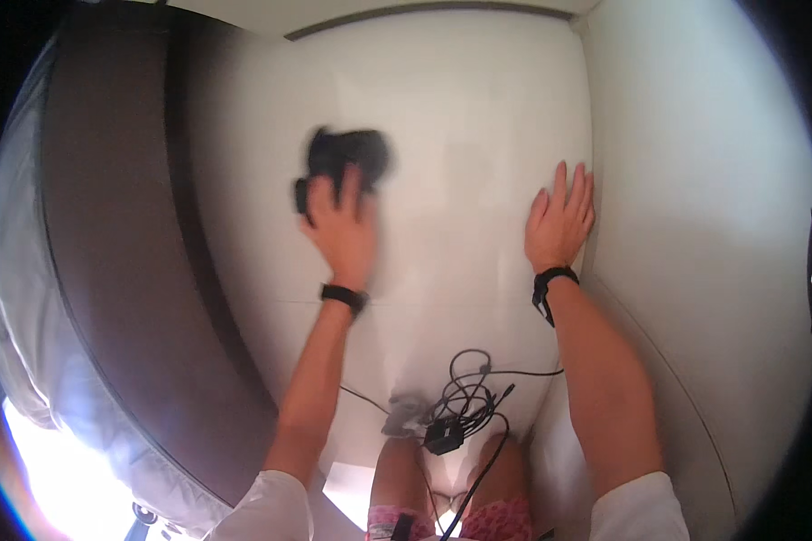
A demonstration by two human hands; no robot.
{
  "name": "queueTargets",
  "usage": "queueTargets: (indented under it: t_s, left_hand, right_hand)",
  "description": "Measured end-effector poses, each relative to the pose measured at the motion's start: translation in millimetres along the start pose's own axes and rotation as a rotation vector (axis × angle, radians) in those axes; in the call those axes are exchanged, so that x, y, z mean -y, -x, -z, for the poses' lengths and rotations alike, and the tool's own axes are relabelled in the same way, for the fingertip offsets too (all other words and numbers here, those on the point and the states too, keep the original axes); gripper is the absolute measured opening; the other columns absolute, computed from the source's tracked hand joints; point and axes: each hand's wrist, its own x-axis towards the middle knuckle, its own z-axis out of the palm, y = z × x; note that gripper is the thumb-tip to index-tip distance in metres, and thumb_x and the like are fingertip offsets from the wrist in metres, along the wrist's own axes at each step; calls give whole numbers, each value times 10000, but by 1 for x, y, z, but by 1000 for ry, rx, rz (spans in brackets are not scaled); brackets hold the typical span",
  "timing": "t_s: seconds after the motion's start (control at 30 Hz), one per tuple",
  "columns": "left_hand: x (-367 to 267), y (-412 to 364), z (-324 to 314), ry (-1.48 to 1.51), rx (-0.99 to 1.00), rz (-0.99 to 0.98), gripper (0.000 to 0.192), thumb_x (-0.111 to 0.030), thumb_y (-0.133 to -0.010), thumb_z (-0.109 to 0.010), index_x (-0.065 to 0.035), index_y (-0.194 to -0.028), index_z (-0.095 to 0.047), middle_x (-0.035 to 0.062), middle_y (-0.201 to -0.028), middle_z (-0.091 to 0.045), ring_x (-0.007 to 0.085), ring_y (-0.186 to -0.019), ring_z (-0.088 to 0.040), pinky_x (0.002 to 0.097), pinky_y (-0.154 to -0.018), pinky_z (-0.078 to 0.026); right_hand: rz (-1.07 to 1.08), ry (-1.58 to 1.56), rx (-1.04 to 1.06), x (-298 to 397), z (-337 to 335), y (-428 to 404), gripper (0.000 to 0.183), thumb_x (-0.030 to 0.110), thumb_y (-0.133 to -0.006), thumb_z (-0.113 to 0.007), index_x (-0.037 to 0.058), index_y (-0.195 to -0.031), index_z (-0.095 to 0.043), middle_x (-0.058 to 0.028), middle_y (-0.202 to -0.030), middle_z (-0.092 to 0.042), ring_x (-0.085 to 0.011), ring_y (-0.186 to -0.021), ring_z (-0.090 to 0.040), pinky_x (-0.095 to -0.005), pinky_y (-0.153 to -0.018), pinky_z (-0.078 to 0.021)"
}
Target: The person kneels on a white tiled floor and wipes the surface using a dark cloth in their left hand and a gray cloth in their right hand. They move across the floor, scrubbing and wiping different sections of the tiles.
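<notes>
My left hand lies over a crumpled black cloth on the pale floor. Its fingers are spread across the cloth, and motion blurs both. How tightly the fingers grip is hidden underneath. Flat on the floor rests my right hand, empty, the thumb apart from the fingers, close to where the floor meets the white upright panel. Each wrist wears a black band.
A tangle of black cable with a black power adapter sits before my knees, beside a small grey item. Along the left runs a brown bed base with grey bedding. Cable crosses between my legs.
</notes>
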Motion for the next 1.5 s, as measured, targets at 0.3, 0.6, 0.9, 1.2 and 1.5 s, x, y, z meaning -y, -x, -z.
queueTargets:
  t_s: [0.3, 0.6, 0.9, 1.2, 1.5]
  left_hand:
    - [-52, -33, 76, 1074, 211, 604, 522, -457, -1095, -504, -26, -1353, -644, 121, -1407, -632, 274, -1268, -595, 420, -1079, -434]
    - [-20, -84, 96, 1822, 17, 748, 748, -663, -1070, -385, -43, -1457, -547, 146, -1422, -609, 255, -1302, -564, 407, -1067, -450]
    - [36, -18, 17, 319, -104, 83, 377, -241, -924, -724, -50, -1235, -630, 145, -1265, -630, 351, -1268, -545, 469, -1089, -415]
    - [1, -118, -18, 85, 107, 161, 686, -583, -1048, -472, -258, -1639, -346, 119, -1738, -205, 328, -1606, -167, 736, -1215, -102]
    - [161, -134, -42, 92, -113, 914, 745, -636, -1044, -361, -175, -1630, -360, 160, -1705, -279, 324, -1574, -263, 688, -1231, -149]
  right_hand:
    - [-5, -41, 35, 2, 0, 6, 593, 238, -1025, -548, 129, -1592, -407, -150, -1678, -311, -367, -1542, -295, -522, -1213, -289]
    - [19, -38, -6, -8, 2, 4, 596, 238, -1010, -573, 130, -1579, -431, -150, -1665, -335, -366, -1536, -310, -509, -1204, -305]
    - [28, -20, -9, -2, 3, 2, 579, 244, -1036, -532, 111, -1587, -413, -162, -1663, -333, -373, -1537, -302, -512, -1209, -283]
    - [13, -15, 25, -8, 0, 2, 595, 230, -1028, -552, 124, -1595, -405, -142, -1679, -314, -369, -1542, -301, -513, -1202, -296]
    - [22, 6, 46, -9, 2, 2, 601, 220, -1018, -554, 116, -1592, -406, -161, -1680, -306, -389, -1537, -304, -528, -1206, -289]
